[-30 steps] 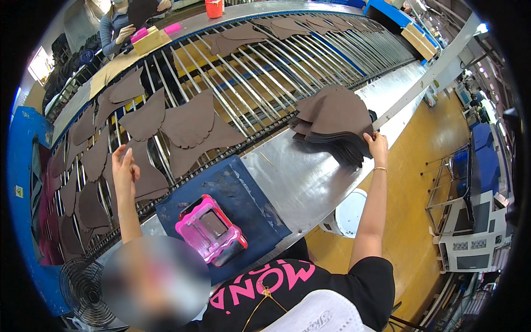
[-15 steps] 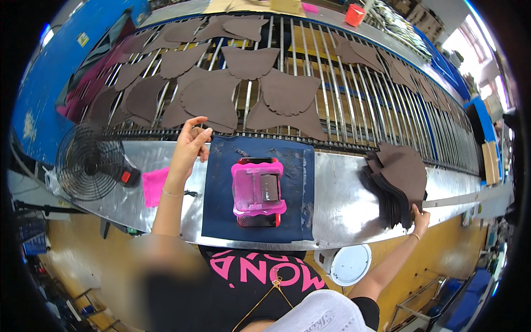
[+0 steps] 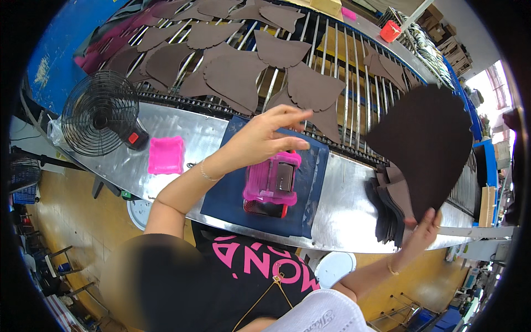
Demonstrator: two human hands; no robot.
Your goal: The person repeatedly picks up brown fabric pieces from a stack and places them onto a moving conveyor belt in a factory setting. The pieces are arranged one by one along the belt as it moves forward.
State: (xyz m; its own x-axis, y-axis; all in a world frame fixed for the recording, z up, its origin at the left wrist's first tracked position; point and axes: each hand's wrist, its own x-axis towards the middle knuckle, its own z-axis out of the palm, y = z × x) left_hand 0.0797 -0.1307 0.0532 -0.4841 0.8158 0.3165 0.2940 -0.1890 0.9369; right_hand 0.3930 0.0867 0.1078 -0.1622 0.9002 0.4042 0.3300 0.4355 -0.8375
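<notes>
My right hand (image 3: 423, 229) pinches the lower end of a large dark-brown cut piece (image 3: 423, 138), rounded with a scalloped edge, and holds it raised. Just below and left of it a stack of similar brown pieces (image 3: 387, 205) lies on the metal table. My left hand (image 3: 274, 135) hangs over the blue mat (image 3: 224, 207), fingers apart and nothing in them. Under that hand, on the mat, sits a pink frame-like dispenser (image 3: 271, 182) with a dark roll and a black-and-red base; its far end is partly hidden by the hand.
Beyond the metal table (image 3: 343, 221) runs a rack of metal rods (image 3: 354, 94) carrying several brown pieces (image 3: 232, 72). A black wire fan (image 3: 99, 113) and a pink tray (image 3: 166, 156) stand at the left. A red bucket (image 3: 390, 31) is at the far right.
My right hand has lifted one brown piece off the stack. My left hand has moved right, from the mat's far left corner to above the pink dispenser. The view has tilted.
</notes>
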